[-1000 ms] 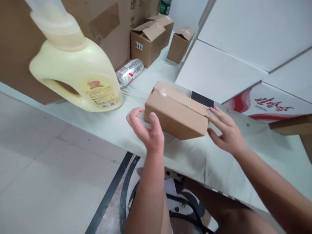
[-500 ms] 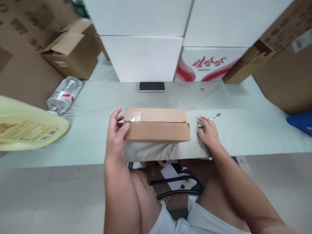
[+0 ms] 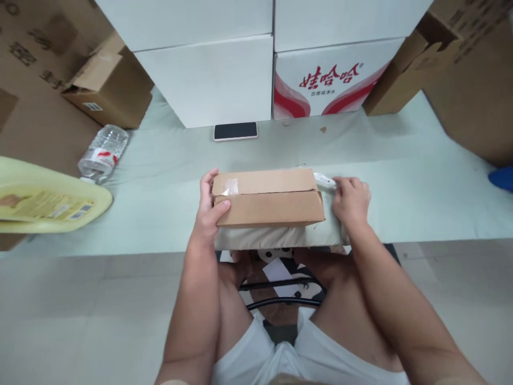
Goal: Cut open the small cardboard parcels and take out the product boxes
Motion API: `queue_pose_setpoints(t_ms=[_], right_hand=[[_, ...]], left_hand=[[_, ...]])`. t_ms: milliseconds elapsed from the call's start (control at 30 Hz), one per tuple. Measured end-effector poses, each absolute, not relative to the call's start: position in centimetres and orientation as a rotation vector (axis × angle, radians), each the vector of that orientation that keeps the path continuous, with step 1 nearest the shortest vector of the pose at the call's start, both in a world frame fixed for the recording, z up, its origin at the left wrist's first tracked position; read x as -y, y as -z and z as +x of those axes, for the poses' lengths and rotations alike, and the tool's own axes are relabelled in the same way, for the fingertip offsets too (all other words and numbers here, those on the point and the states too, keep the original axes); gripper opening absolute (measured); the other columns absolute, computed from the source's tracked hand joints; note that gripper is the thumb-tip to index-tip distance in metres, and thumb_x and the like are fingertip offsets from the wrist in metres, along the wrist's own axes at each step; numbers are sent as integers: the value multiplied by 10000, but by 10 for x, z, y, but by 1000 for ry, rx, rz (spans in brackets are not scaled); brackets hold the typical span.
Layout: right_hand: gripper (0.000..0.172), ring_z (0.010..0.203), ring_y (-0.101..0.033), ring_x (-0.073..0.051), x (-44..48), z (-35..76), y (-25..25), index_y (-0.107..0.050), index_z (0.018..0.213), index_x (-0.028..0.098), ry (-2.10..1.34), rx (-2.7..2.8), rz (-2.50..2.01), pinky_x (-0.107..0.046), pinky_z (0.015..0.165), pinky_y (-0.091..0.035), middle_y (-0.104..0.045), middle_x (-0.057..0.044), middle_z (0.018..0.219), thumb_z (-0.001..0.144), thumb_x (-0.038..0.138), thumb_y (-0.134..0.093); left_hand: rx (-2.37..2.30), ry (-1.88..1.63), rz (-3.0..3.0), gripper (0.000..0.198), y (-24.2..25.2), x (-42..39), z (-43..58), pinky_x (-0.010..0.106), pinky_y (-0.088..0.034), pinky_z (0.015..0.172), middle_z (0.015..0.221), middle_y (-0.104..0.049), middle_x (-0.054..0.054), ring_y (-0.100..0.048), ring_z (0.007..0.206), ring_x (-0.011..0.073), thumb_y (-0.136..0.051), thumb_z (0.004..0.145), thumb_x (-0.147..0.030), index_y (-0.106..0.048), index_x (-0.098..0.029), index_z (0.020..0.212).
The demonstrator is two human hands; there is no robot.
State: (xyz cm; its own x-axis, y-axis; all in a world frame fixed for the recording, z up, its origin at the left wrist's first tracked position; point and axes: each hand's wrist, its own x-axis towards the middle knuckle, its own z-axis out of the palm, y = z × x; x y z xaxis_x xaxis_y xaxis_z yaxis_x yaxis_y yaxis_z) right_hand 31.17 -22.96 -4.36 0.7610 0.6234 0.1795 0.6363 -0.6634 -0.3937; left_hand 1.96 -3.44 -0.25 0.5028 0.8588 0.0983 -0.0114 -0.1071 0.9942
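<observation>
Phone (image 3: 235, 131) with dark screen, flat on pale green cloth (image 3: 168, 160), just in front of stacked white boxes (image 3: 212, 83). Beside those, white box with red letters (image 3: 332, 99). At left, see-through bottle (image 3: 105, 152) lying on side. Big yellow jug (image 3: 56, 198) near bottle. Behind bottle, brown box with flaps (image 3: 116, 99). At right, open brown box (image 3: 390, 91); far edge, something blue (image 3: 503, 179).
</observation>
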Motion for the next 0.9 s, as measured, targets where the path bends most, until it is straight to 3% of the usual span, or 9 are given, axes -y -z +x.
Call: queue_pose_setpoints(t_ms=[100,200,333,400,533,700,900], right_hand=[[475,1027,-572,-325,240,311,35,-657,1294,160,146,809,-2390,-496,911,-478,-626,-192,1118,908,269,-404],[409,902,-605,-282,253,300,13,-613,1243,186,306,660,-2172,-465,837,-521,-618,-137,1005,899,313,-432],[187,629,-469,-173,250,259,-40,-581,1059,324,506,697,-1557,-351,549,-469,-496,-27,888,873,314,-562],[143,594,-399,-155,239,230,-68,-560,896,320,490,832,-1340,-317,466,-414,-436,-12,836,812,290,-671],[213,586,-409,-151,209,180,-100,-489,770,271,111,1117,-1220,-312,436,-412,-412,-6,770,802,283,-699],[210,582,-456,-129,190,169,-81,-464,749,235,-483,1147,-1164,-277,465,-373,-454,4,744,865,309,-622],[257,518,-473,-130,192,176,-69,-537,701,226,-507,1238,-1162,-272,420,-356,-499,9,642,933,320,-594]], left_hand=[[-741,-908,1463,927,4,38,23,415,-536,980,1295,-569,79,-592,1184,318,-853,542,-638,-514,-335,1350],[-683,-943,1389,799,0,49,26,409,-543,980,1319,-572,74,-597,1179,298,-814,604,-492,-522,-328,1330],[-639,-927,1383,671,-3,70,31,425,-541,966,1266,-599,90,-611,1113,288,-692,694,-372,-519,-295,1337],[-646,-943,1438,624,-2,79,33,429,-530,971,1225,-594,98,-596,1110,293,-655,721,-381,-522,-269,1320],[-628,-1036,1569,491,6,91,36,442,-504,1016,1190,-555,97,-569,1133,295,-638,792,-467,-535,-256,1223],[-566,-1098,1678,419,12,92,32,477,-482,1075,1232,-548,110,-552,1183,305,-579,894,-527,-532,-281,1230],[-521,-1021,1599,408,11,89,29,512,-447,1139,1262,-540,110,-493,1294,332,-562,848,-459,-538,-286,1217]])
